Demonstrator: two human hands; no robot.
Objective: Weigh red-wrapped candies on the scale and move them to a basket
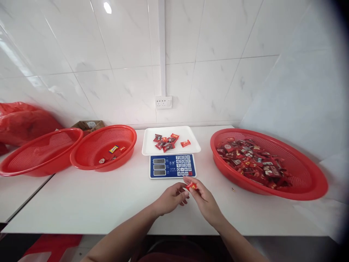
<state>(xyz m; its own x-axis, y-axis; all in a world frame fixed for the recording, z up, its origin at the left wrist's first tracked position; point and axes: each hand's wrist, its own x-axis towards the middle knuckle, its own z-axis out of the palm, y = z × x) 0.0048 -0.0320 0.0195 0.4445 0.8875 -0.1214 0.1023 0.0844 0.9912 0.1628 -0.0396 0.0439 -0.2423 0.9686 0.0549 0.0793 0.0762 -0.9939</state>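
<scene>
In front of the scale, my right hand (205, 202) pinches a small red-wrapped candy (192, 186) between thumb and fingers. Close beside it, my left hand (171, 198) has loosely bent fingers, held apart, with their tips near the candy's left end; whether they touch it I cannot tell. Beyond both hands stands a digital scale (172, 166) with a blue keypad panel. Its white tray (185, 131) bears several wrapped candies (168, 146), mostly bunched in the middle, and one red candy (185, 143) lying apart to the right.
A large red basket (305, 174) on the right holds a heap of wrapped candies (253, 162). To the left, another red basket (103, 165) has a few candies, beside a further red basket (40, 169). Behind are a cardboard box (88, 125), a red bag (24, 118) and a wall socket (163, 102).
</scene>
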